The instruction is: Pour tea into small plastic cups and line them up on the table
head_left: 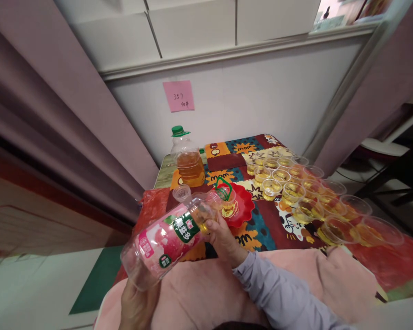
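Note:
A large clear bottle with a pink label (pixel 168 240) is tipped on its side, neck toward a small plastic cup (pixel 229 204) that stands on a red scalloped plate (pixel 242 208). A little amber liquid sits near the bottle's neck. My left hand (pixel 136 302) grips the bottle's base from below. My right hand (pixel 222 238) holds the bottle near its neck, fingers wrapped around it. A green handle ring (pixel 223 188) hangs at the neck.
A second bottle with a green cap (pixel 187 158), half full of amber liquid, stands at the table's back left. Several clear cups of amber liquid (pixel 306 192) fill the right side of the patterned tablecloth (pixel 271 224). An empty cup (pixel 181 192) sits by the bottle.

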The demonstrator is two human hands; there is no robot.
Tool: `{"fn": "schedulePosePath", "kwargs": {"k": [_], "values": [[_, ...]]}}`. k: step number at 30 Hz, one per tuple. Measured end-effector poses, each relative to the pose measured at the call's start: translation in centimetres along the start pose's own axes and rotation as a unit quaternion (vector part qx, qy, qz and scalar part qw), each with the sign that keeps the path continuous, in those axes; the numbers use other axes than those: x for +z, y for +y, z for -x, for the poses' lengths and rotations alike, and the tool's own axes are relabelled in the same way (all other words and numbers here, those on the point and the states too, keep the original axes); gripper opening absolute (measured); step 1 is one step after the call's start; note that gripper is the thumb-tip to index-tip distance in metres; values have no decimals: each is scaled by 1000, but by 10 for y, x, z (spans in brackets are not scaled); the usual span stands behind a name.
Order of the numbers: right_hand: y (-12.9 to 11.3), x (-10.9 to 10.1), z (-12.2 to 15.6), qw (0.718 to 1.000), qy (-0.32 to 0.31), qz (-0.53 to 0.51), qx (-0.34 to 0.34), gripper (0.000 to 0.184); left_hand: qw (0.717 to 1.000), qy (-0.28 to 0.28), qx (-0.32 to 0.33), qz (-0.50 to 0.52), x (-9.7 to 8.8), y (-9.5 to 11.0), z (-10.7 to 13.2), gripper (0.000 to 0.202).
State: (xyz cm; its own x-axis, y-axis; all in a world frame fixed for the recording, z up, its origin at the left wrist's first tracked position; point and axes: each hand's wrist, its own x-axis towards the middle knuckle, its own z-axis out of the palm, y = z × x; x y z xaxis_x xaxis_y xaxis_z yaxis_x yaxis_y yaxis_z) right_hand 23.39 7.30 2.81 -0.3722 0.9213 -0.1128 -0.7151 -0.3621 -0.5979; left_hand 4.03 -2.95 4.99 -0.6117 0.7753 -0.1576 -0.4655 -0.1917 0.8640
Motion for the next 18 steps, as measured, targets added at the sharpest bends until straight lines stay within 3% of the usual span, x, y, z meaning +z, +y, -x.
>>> {"fn": "schedulePosePath", "kwargs": {"k": [3,6,10,14,16,18], "values": [[3,-3,-1,1000,15,9,-4,97,999,36,36,-20,3,-2,-6,88],[6,-6,-3,998,21,44,-29,106,998,10,40,-39,-6,-6,-9,110],[10,-8,-6,992,0,98,-76,120,998,-26,10,-62,-27,-15,-16,96],[1,-9,-5,978,-65,185,-64,150,999,-17,-3,-39,-42,-18,-23,95],[-14,-13,-2,956,-104,269,-52,154,1000,-21,1,-21,-44,-17,-26,96],[-36,-21,2,909,-131,389,-70,146,1000,-25,0,-9,-46,-16,-27,94]]}}
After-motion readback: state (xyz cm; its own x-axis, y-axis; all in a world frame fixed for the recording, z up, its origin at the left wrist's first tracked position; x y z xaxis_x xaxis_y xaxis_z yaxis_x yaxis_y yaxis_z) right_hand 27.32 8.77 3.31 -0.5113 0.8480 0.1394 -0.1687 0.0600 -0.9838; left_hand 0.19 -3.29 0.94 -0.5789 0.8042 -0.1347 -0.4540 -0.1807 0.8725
